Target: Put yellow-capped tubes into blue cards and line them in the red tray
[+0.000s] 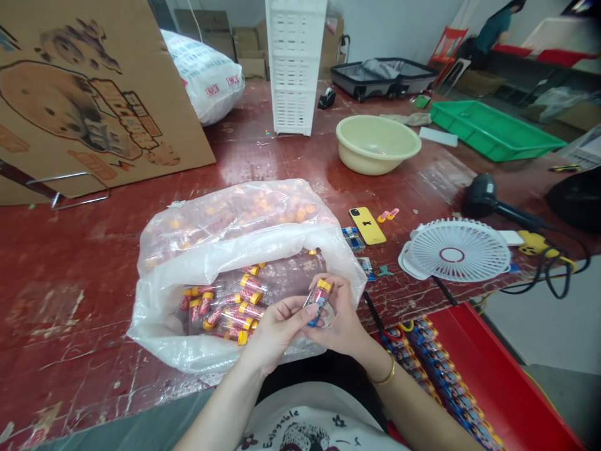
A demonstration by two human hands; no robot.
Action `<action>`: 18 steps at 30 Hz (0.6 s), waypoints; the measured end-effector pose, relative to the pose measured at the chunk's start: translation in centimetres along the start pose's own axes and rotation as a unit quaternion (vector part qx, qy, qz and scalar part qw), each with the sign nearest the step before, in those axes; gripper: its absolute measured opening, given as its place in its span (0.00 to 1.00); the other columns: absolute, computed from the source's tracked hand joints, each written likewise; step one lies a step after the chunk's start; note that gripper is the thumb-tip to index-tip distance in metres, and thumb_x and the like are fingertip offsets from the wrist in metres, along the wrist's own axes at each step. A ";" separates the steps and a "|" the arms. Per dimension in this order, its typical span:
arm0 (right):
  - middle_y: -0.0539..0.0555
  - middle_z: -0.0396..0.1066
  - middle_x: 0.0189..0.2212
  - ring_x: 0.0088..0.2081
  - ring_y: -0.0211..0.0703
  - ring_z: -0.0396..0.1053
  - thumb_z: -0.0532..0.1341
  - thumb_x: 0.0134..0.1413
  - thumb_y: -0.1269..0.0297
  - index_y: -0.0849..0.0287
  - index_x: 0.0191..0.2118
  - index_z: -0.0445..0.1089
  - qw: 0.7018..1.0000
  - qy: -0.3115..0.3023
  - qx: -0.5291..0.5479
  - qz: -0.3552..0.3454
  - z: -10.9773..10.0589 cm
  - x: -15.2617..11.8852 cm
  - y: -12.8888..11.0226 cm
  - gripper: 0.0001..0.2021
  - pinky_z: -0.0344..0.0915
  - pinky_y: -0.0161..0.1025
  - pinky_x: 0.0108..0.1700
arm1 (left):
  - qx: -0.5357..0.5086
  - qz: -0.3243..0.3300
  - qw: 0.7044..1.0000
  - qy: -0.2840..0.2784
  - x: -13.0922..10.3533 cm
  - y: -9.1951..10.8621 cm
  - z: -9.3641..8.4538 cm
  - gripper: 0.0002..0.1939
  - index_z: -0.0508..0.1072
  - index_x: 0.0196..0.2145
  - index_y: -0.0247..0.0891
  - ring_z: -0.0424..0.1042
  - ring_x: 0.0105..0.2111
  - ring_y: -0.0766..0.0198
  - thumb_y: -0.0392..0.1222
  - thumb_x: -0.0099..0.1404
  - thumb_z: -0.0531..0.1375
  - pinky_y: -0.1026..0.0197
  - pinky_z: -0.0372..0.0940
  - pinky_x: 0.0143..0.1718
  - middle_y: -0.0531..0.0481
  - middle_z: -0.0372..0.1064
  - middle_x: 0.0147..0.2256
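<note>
Both my hands hold one small clear tube with a yellow cap (321, 297) and a red and blue print, tilted over the right end of an open plastic bag (220, 247). My left hand (284, 322) pinches it from the left side, thumb on its front. My right hand (340, 316) wraps round its right side, with a strip of clear film near the fingers. Inside the bag lie several yellow-capped tubes (235, 313) with red labels, loose and jumbled. More show blurred through the bag's far side.
Right of the bag lie a yellow phone (367, 225), a white fan grille (454, 249) and a black hair dryer (488, 197). Behind stand a pale yellow basin (375, 147), a green tray (493, 128) and a white basket (297, 69). A red bin (493, 369) holds rows of packed tubes. A person works far off.
</note>
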State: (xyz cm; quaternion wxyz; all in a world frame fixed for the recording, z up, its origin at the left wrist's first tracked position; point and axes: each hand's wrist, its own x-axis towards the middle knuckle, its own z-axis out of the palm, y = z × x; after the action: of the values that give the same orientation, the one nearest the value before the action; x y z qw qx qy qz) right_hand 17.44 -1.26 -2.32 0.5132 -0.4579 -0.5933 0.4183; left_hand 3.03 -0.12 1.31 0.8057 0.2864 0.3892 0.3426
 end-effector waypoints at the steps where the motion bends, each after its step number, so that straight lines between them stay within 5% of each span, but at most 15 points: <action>1: 0.54 0.56 0.46 0.43 0.42 0.64 0.70 0.36 0.70 0.50 0.47 0.49 1.000 -0.006 -0.002 0.002 0.0 -0.1 0.1 0.35 0.66 0.40 0.43 | 0.001 0.003 1.000 -0.007 0.0 0.0 0.1 0.12 0.80 0.38 0.36 0.73 0.28 0.69 0.42 0.56 0.67 0.67 0.67 0.35 0.48 0.78 0.30; 18: 0.50 0.59 0.40 0.38 0.39 0.64 0.69 0.36 0.71 0.49 0.48 0.51 0.999 0.005 0.022 0.036 -0.2 -0.5 -0.6 0.34 0.66 0.36 0.36 | 0.033 0.010 0.999 0.017 0.3 -0.4 0.4 0.12 0.79 0.40 0.37 0.74 0.27 0.69 0.43 0.57 0.66 0.68 0.68 0.33 0.49 0.78 0.32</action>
State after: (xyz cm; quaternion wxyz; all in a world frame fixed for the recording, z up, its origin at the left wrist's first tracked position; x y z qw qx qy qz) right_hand 17.56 -1.87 -1.85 0.5104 -0.4698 -0.5647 0.4470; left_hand 3.67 -0.25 1.12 0.7856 0.3105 0.4111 0.3426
